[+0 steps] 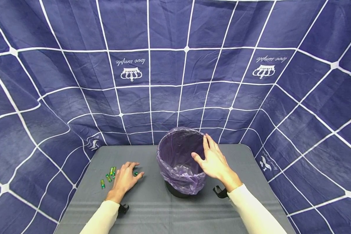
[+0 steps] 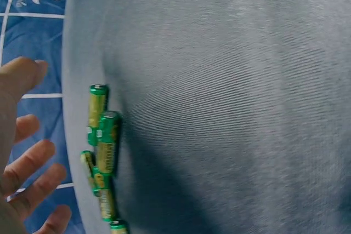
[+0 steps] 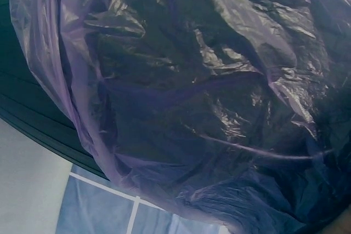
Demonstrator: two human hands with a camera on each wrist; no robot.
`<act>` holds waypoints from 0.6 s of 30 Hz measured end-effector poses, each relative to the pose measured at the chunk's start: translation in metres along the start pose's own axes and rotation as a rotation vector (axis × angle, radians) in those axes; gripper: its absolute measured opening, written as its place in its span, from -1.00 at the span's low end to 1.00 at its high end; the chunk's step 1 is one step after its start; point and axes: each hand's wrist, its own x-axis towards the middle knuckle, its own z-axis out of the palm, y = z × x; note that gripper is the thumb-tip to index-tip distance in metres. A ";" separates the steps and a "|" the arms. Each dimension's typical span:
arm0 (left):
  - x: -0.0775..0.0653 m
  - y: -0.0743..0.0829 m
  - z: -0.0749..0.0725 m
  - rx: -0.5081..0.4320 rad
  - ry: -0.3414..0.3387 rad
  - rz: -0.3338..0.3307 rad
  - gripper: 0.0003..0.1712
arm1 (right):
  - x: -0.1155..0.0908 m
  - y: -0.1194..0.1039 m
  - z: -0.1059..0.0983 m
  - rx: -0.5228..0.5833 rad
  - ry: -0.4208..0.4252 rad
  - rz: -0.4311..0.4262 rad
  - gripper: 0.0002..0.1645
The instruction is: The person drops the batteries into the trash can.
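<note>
Sleeves come in over the near part of the grey table. The left hand is relaxed, holding nothing, its fingers spread just beside the batteries; the loose spread seems to leave room to pick one up. The batteries lie on their sides in a cluster, with some green showing between thumb and fingers. Across from them stands the dark bin, between the hands, lined with a purple bag folded over the rim, likely so that it stays put. The right hand, fingers straight, lies at the bag's right rim, perhaps steadying it; whether it presses cannot be told. Blue cloth hangs behind.
</note>
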 end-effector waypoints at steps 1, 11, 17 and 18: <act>-0.001 -0.001 0.002 0.002 -0.001 -0.010 -0.35 | 0.000 0.000 0.000 -0.001 -0.001 0.001 0.26; -0.006 -0.007 0.019 0.024 0.013 -0.069 -0.35 | -0.001 -0.002 -0.005 -0.016 -0.042 0.025 0.34; -0.009 -0.009 0.026 0.036 0.039 -0.070 -0.40 | 0.000 0.002 -0.011 0.026 -0.076 0.041 0.35; -0.009 -0.009 0.027 0.035 0.043 -0.069 -0.41 | 0.001 0.003 -0.013 0.035 -0.077 0.042 0.32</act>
